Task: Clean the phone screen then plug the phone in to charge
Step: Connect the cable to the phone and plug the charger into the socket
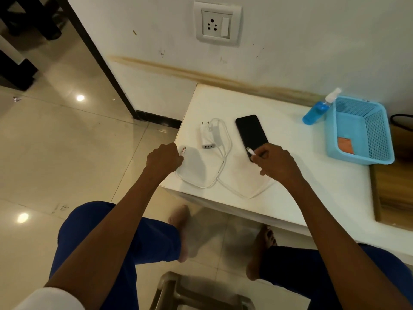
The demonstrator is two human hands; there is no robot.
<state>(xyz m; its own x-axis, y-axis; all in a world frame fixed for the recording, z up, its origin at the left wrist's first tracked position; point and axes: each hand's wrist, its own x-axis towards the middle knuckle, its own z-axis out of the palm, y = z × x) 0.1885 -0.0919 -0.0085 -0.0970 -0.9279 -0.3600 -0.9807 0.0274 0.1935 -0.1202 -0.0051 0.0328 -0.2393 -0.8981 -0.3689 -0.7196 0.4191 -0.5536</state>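
A black phone point(250, 133) lies screen up on the white table point(290, 175). To its left lies a white charger adapter point(206, 136) with its pins pointing toward the wall. A white cable point(220, 173) loops over the table between my hands. My left hand point(164, 158) pinches the cable's USB plug point(183, 151) near the table's left edge. My right hand point(276, 163) pinches the cable's small plug point(250, 151) right over the phone's near end. A wall socket point(217, 23) with a switch sits above the table.
A blue mesh basket point(359, 128) holding an orange cloth point(345, 145) stands at the right. A blue spray bottle point(318, 108) leans beside it against the wall. A wooden board point(393, 189) lies at the far right. Below are my legs, bare feet and a stool point(178, 291).
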